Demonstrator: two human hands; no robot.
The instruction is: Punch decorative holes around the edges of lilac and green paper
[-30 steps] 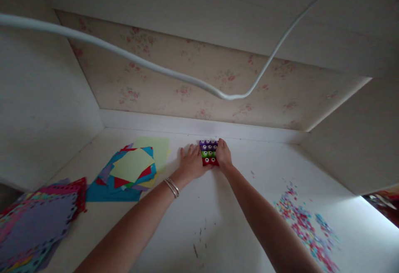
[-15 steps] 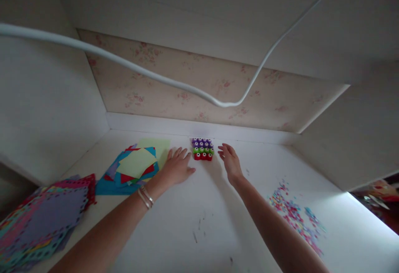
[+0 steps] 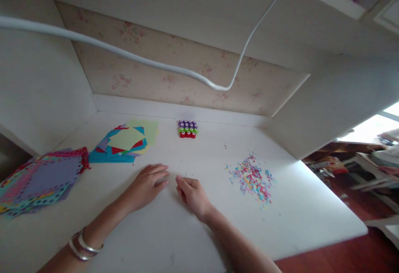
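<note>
Left hand (image 3: pixel 150 186) fingers half-open and seemingly empty, right hand (image 3: pixel 193 197) fingers curled closed with nothing visible inside, both rest short of the eyed blocks (image 3: pixel 187 129), apparently grouped rearward between stacked paper (image 3: pixel 127 139) and confetti (image 3: pixel 253 178) for tidiness.

Blocks (image 3: pixel 187 129) set at back of surface (image 3: pixel 174 239), near wall (image 3: pixel 174 82). Paper pile (image 3: pixel 126 139) placed left of blocks; paper stack (image 3: pixel 56 173) placed farther left, nearer front. Confetti (image 3: pixel 252 177) scattered right. Left hand (image 3: pixel 149 185) and right hand (image 3: pixel 193 197) positioned before blocks.
</note>
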